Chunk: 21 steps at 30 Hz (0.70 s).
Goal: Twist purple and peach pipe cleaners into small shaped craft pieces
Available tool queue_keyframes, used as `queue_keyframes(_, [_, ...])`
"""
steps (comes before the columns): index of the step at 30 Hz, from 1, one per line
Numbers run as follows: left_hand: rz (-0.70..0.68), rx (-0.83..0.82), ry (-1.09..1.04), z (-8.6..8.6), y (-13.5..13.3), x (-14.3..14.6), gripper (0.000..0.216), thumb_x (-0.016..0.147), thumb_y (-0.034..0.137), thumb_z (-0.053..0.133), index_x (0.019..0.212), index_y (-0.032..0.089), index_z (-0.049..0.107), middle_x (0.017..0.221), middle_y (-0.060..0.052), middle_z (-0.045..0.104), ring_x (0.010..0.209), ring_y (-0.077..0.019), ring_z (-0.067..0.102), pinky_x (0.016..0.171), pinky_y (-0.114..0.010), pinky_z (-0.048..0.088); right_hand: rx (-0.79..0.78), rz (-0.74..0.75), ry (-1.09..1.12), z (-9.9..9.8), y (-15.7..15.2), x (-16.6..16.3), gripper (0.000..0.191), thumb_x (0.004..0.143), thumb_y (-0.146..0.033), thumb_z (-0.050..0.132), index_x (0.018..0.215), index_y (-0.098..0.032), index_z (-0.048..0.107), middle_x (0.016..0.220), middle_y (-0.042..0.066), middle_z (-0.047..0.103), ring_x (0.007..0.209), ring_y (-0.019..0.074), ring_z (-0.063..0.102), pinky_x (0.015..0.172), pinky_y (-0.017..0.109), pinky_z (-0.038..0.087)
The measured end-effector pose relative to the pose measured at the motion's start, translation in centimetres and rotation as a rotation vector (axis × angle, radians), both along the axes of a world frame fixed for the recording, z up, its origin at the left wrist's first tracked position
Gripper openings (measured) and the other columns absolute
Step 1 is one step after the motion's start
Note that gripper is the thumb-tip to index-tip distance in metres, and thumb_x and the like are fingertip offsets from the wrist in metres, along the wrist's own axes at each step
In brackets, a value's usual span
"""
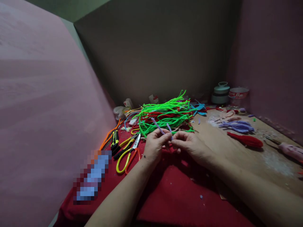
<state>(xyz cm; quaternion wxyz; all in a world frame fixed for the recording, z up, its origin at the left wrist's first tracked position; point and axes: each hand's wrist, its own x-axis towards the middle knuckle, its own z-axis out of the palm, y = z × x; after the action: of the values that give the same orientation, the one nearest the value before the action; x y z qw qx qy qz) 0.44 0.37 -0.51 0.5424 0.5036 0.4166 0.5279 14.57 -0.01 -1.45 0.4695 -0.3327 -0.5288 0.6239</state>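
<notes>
Purple chenille [157, 125] occupies both hands [156, 142] [188, 143], the canister [221, 94] lidded.

The head camera looks forward and down, seemingly near the table [217, 138].

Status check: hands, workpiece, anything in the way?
Left hand, right hand: fingertips close together, pinching lilac fuzzy stem, possibly two. Green stem pile just beyond, scissors leftward; neither appears to block.

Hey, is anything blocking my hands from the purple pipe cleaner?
Nothing visible is: the purple pipe cleaner is at the fingertips of your left hand and right hand. The green pipe cleaners lie beyond, and the scissors lie to the left, neither in between.
</notes>
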Motion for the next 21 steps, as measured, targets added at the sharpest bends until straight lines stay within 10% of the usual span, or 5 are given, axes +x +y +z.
queue_keyframes(8, [0.070, -0.027, 0.115, 1.0, -0.4, 0.5, 0.028, 0.062, 0.034, 0.071, 0.075, 0.010, 0.063, 0.062, -0.001, 0.060, 0.044, -0.0065, 0.051, 0.042, -0.017, 0.039, -0.154, 0.064, 0.306, -0.9, 1.0, 0.3, 0.018, 0.065, -0.027, 0.068, 0.074, -0.015, 0.058, 0.062, 0.000, 0.058, 0.056, 0.0111, 0.053, 0.053, 0.024, 0.041])
queue_keyframes(21, [0.059, -0.075, 0.062, 0.6, -0.3, 0.3, 0.029, 0.061, 0.031, 0.071, 0.078, 0.011, 0.060, 0.049, 0.002, 0.056, 0.039, -0.0076, 0.049, 0.037, -0.017, 0.039, -0.069, -0.119, 0.190, -0.9, 1.1, 0.1, 0.025, 0.060, -0.029, 0.071, 0.070, -0.016, 0.052, 0.059, -0.005, 0.054, 0.050, 0.0073, 0.049, 0.051, 0.022, 0.037])
